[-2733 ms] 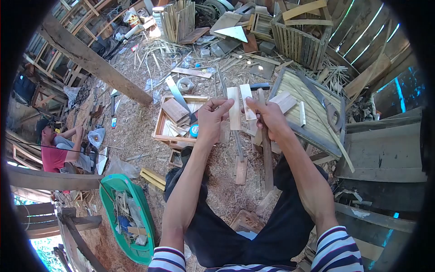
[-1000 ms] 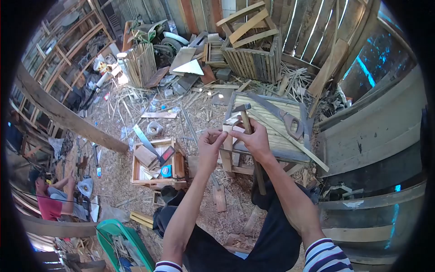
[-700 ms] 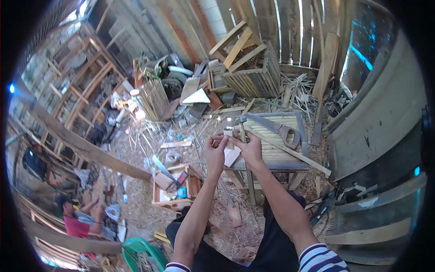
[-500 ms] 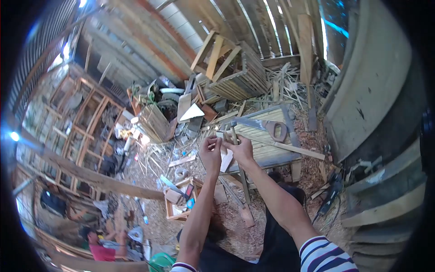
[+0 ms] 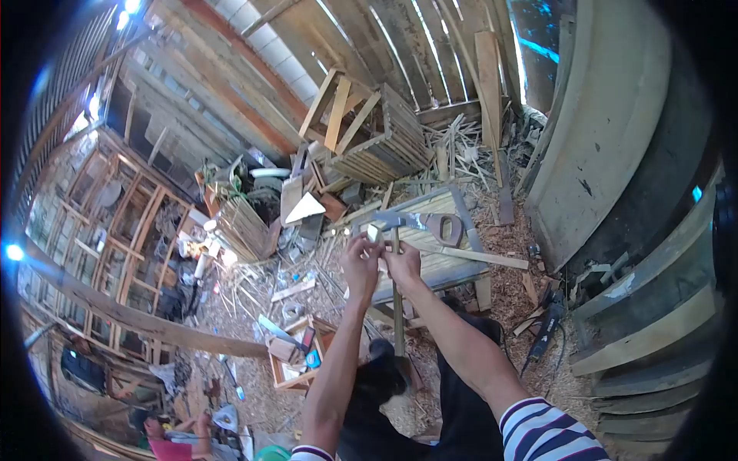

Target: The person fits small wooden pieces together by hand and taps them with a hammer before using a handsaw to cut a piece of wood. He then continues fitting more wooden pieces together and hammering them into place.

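My left hand (image 5: 361, 265) is raised near the table's left corner, its fingers bent together beside a small pale block (image 5: 373, 231). Close to its right, my right hand (image 5: 403, 265) is closed around the upper part of a long-handled hammer (image 5: 397, 307), whose head points up and whose handle hangs down toward my legs. Whether the left fingers grip the block is too small to tell. Behind the hands, a handsaw (image 5: 442, 228) lies on the slatted wooden table (image 5: 461, 268), with a thin wood strip (image 5: 492, 259) across it.
Left of my legs stands a wooden box (image 5: 280, 374) with tools. Behind the table is a slatted crate (image 5: 384, 154). A power tool (image 5: 545, 332) lies on the shavings at right. Another person (image 5: 169, 448) sits at the lower left.
The view has shifted, and the table appears farther left. My hands have drawn closer together, and the hammer handle hangs more upright below them.
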Tool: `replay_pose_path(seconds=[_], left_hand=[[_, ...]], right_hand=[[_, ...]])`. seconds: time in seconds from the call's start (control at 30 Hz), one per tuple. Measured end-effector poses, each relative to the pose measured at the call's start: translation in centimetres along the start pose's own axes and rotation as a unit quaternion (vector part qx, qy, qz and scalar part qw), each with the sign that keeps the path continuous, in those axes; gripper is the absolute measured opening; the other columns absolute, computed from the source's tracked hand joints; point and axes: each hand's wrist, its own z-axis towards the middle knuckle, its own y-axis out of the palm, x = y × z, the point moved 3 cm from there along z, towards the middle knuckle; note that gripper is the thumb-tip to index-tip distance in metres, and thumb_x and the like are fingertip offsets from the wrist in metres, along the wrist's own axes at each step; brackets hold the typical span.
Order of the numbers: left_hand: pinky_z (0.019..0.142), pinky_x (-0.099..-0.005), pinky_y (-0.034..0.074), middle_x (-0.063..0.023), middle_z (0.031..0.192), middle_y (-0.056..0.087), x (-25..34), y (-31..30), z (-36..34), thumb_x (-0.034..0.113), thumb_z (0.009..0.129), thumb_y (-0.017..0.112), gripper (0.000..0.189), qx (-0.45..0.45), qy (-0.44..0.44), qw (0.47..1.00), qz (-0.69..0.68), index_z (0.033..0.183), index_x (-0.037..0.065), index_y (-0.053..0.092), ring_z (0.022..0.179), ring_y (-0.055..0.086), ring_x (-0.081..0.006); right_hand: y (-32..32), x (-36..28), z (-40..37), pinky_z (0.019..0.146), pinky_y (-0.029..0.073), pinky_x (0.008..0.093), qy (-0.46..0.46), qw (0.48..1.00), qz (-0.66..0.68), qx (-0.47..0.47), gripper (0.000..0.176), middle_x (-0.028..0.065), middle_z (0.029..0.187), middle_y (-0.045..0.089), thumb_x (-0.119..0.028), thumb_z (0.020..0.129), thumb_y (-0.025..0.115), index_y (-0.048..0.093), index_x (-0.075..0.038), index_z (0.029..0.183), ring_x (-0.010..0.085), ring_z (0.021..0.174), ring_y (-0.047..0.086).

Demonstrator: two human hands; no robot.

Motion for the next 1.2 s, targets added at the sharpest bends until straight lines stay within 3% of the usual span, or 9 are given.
replay_pose_path(seconds=[0.1,0.2,0.37,0.47,0.57,0.77,0.87,1.13,1.2], left_hand=[[0.072,-0.0274,0.051,-0.0175,0.112,0.065,-3.8,-0.5,-0.3,0.007,0.08,0.073,0.014,-0.01,-0.129,0.983,-0.133,0.085,-0.005,0.067,0.079,0.065,-0.0151],[0.073,-0.0251,0.05,-0.0177,0.11,0.065,-6.5,-0.8,-0.6,0.009,0.082,0.074,0.019,-0.014,-0.17,0.951,-0.258,0.087,-0.007,0.066,0.08,0.064,-0.0123],[0.08,-0.0238,0.049,-0.0104,0.097,0.067,-7.6,-1.8,-2.9,0.012,0.082,0.076,0.019,-0.029,-0.27,0.891,-0.365,0.087,-0.003,0.066,0.089,0.063,-0.0114],[0.075,-0.023,0.051,-0.0113,0.09,0.068,-9.6,-0.7,-4.5,0.015,0.082,0.076,0.021,-0.052,-0.28,0.874,-0.395,0.089,-0.002,0.067,0.085,0.064,-0.0113],[0.07,-0.0226,0.051,-0.008,0.086,0.069,-8.2,-1.3,-3.7,0.015,0.083,0.075,0.021,-0.087,-0.227,0.879,-0.411,0.091,-0.003,0.066,0.076,0.065,-0.0117],[0.071,-0.0227,0.049,-0.0081,0.087,0.069,-8.6,-0.7,-2.8,0.012,0.083,0.074,0.019,-0.131,-0.219,0.856,-0.449,0.093,-0.002,0.065,0.077,0.064,-0.0111],[0.074,-0.0236,0.048,-0.0049,0.087,0.068,-7.9,-0.5,-2.5,0.013,0.083,0.074,0.017,-0.117,-0.245,0.785,-0.557,0.091,0.001,0.065,0.08,0.062,-0.0093],[0.066,-0.0193,0.044,-0.0016,0.08,0.066,-8.6,-1.8,-1.2,0.012,0.082,0.076,0.016,-0.104,-0.227,0.831,-0.497,0.089,0.002,0.066,0.073,0.057,-0.0054],[0.073,-0.0222,0.047,-0.0084,0.093,0.068,-8.9,-2.0,-1.5,0.01,0.083,0.074,0.014,-0.112,-0.219,0.829,-0.502,0.087,0.001,0.064,0.08,0.061,-0.0077]], right_hand=[[0.5,-2.1,-1.0,0.059,0.048,0.0293,-0.029,0.995,-0.041,-0.083,0.019,0.0083,0.081,0.068,-0.017,0.079,0.071,0.07,-0.003,0.092,0.0135,0.067,0.061],[1.4,-0.7,0.1,0.057,0.047,0.0284,-0.044,0.988,-0.098,-0.109,0.018,0.0045,0.076,0.064,-0.017,0.08,0.072,0.065,-0.002,0.086,0.0117,0.055,0.054],[1.5,-0.4,0.2,0.055,0.043,0.0288,0.0,0.971,-0.152,-0.184,0.031,-0.0015,0.069,0.052,-0.022,0.08,0.076,0.055,-0.004,0.093,0.0119,0.059,0.052],[0.5,1.4,1.5,0.042,0.034,0.0253,-0.038,0.949,-0.245,-0.194,0.033,-0.0006,0.073,0.053,-0.025,0.08,0.077,0.056,-0.005,0.097,0.0069,0.053,0.046],[0.4,0.0,-0.1,0.042,0.033,0.0248,0.013,0.948,-0.239,-0.211,0.034,0.0,0.077,0.055,-0.024,0.08,0.077,0.057,-0.005,0.1,0.0063,0.054,0.046],[-0.8,-2.9,-1.4,0.038,0.028,0.0232,-0.071,0.955,-0.251,-0.142,0.034,-0.0015,0.073,0.056,-0.026,0.083,0.074,0.06,-0.005,0.105,0.0057,0.047,0.04],[-0.6,-5.1,-1.9,0.037,0.026,0.0236,-0.096,0.951,-0.269,-0.121,0.037,-0.0034,0.068,0.055,-0.028,0.084,0.073,0.063,-0.005,0.11,0.004,0.045,0.038],[-0.1,-5.2,-2.2,0.04,0.025,0.0222,-0.104,0.941,-0.266,-0.182,0.037,-0.0026,0.075,0.061,-0.021,0.081,0.076,0.067,-0.002,0.111,0.0023,0.047,0.039],[0.0,-4.9,-0.8,0.039,0.024,0.0221,-0.117,0.937,-0.265,-0.195,0.037,-0.0032,0.071,0.057,-0.02,0.081,0.075,0.066,-0.001,0.112,0.0029,0.045,0.037]])
